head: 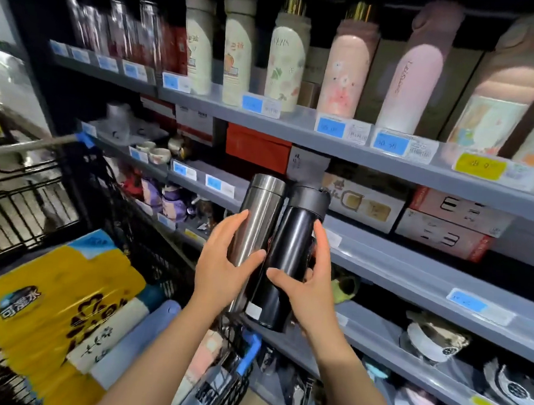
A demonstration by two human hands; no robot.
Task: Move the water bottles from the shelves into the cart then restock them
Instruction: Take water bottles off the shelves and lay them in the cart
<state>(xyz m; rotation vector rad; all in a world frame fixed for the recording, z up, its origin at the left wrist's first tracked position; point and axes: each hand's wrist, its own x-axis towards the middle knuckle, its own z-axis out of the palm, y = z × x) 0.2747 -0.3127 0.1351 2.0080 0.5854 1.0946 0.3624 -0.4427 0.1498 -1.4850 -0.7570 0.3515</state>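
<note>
Both hands are gripping bottles above the cart [148, 257]: left hand [223, 262] curling fingers around the steel bottle [258, 220], right hand [307, 284] around the black bottle [290, 251]

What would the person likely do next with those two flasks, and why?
Probably swing both a little to the left and lower them into the cart. The left hand grips the silver flask and the right hand the black flask, both held in the air off the shelf, just above the cart's rim.
</note>
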